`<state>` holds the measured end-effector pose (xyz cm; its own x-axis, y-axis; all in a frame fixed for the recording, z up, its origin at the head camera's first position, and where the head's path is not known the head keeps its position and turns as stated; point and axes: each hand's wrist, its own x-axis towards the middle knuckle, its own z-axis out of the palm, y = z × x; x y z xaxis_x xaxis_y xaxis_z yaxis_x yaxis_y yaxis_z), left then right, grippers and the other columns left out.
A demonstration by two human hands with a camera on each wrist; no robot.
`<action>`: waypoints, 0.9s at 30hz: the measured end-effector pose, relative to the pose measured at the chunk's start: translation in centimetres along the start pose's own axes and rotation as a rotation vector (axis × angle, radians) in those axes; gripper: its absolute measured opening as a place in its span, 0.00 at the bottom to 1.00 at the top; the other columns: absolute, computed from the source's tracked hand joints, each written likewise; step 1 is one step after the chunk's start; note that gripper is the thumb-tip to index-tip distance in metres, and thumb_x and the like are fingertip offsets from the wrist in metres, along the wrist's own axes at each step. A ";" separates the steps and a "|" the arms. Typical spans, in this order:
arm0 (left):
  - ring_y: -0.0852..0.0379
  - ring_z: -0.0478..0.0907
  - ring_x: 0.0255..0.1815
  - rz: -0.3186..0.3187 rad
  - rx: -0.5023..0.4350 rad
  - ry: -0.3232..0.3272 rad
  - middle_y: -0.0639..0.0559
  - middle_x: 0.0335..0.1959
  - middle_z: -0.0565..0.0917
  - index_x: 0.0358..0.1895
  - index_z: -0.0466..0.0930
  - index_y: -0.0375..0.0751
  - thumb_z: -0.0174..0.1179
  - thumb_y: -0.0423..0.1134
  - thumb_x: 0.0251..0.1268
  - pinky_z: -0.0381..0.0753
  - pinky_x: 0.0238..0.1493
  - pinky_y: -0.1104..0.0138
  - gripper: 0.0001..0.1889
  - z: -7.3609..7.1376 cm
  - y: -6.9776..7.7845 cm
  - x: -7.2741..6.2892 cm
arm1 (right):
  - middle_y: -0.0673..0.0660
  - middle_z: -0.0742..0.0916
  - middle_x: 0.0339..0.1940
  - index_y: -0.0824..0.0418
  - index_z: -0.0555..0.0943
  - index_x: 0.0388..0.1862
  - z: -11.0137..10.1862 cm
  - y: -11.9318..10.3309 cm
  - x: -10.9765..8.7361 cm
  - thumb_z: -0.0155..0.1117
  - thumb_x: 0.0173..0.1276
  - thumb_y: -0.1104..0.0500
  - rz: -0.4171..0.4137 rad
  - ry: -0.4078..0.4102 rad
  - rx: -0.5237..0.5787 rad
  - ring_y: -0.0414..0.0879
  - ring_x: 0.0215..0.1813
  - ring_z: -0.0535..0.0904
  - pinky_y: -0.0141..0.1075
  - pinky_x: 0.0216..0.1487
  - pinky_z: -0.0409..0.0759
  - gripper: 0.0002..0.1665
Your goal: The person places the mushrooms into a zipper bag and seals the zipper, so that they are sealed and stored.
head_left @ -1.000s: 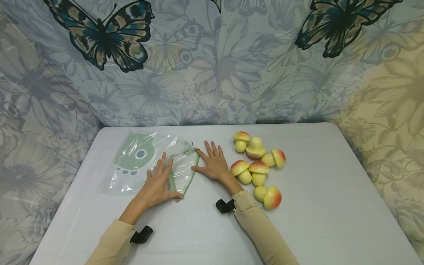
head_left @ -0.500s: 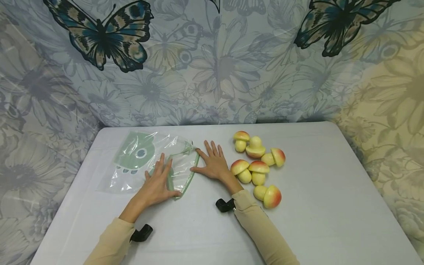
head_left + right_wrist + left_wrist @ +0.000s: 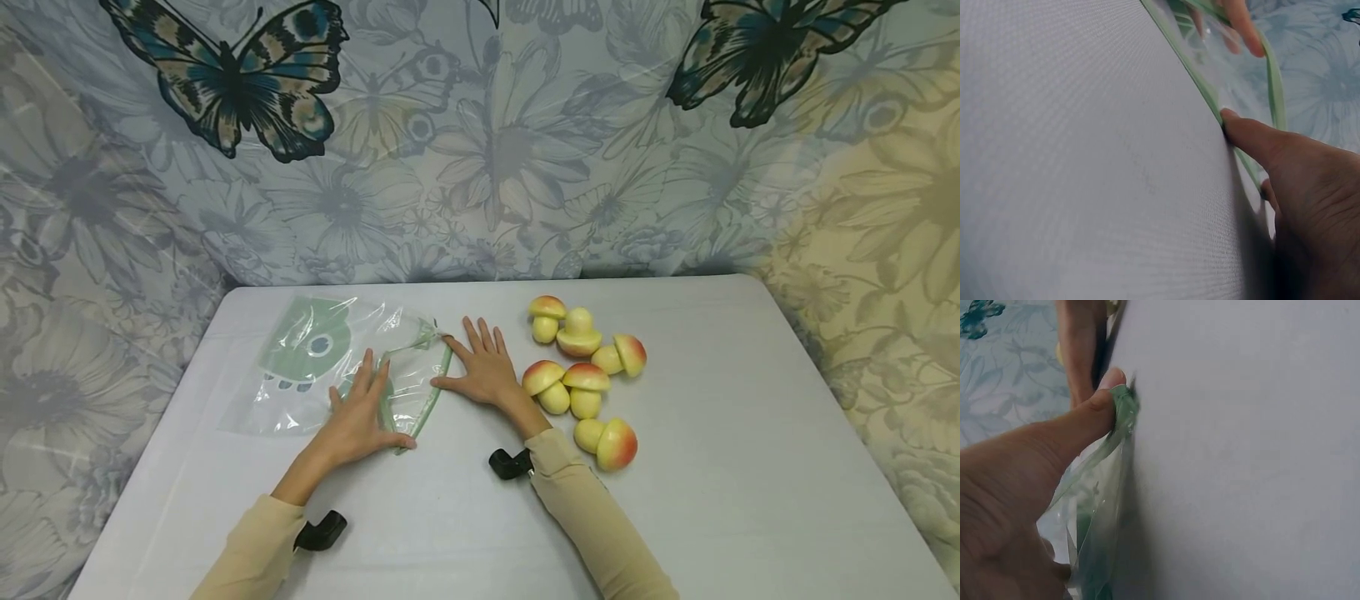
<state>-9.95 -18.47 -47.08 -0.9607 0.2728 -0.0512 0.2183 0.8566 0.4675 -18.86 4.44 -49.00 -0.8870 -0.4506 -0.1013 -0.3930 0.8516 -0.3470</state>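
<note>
A clear plastic zip bag with green edging and a green cartoon creature print lies on the white table, its mouth facing right and spread apart. My left hand rests on the bag with fingers spread, and its thumb presses the near corner of the mouth. In the left wrist view that thumb lies against the bag's green corner. From the right side, my right hand touches the mouth with straight thumb and index finger. The right wrist view has the thumb on the lower green rim, below a raised upper rim.
Several toy mushrooms with yellow stems and red-yellow caps lie just right of my right hand. The white table extends to the right. Behind it hangs a cloth with flowers and butterflies.
The left hand shifts very slightly at the near corner of the bag's mouth. The right hand and the mushrooms stay where they were.
</note>
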 end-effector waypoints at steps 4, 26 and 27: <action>0.27 0.38 0.76 -0.020 0.008 -0.029 0.29 0.77 0.35 0.77 0.45 0.32 0.77 0.63 0.35 0.35 0.56 0.21 0.69 0.0 0.2 0.1 | 0.59 0.46 0.82 0.46 0.56 0.79 0.1 0.0 0.0 0.55 0.64 0.27 0.018 -0.012 -0.004 0.57 0.80 0.32 0.51 0.76 0.28 0.50; 0.26 0.41 0.75 -0.064 0.101 -0.063 0.29 0.77 0.34 0.79 0.42 0.38 0.74 0.68 0.33 0.41 0.55 0.20 0.72 0.1 0.5 0.5 | 0.63 0.54 0.80 0.45 0.56 0.79 -0.4 -1.2 -0.9 0.58 0.66 0.32 0.015 0.023 0.046 0.62 0.80 0.40 0.58 0.75 0.35 0.48; 0.26 0.41 0.75 -0.064 0.105 -0.063 0.29 0.77 0.34 0.79 0.41 0.38 0.74 0.68 0.33 0.41 0.55 0.20 0.72 0.0 0.4 0.4 | 0.63 0.54 0.80 0.45 0.56 0.79 -0.4 -1.3 -1.0 0.58 0.66 0.32 0.011 0.026 0.047 0.63 0.80 0.41 0.59 0.75 0.36 0.48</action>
<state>-10.27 -17.95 -46.93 -0.9612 0.2406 -0.1347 0.1773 0.9134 0.3664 -17.57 3.89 -48.10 -0.8973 -0.4338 -0.0813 -0.3721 0.8426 -0.3892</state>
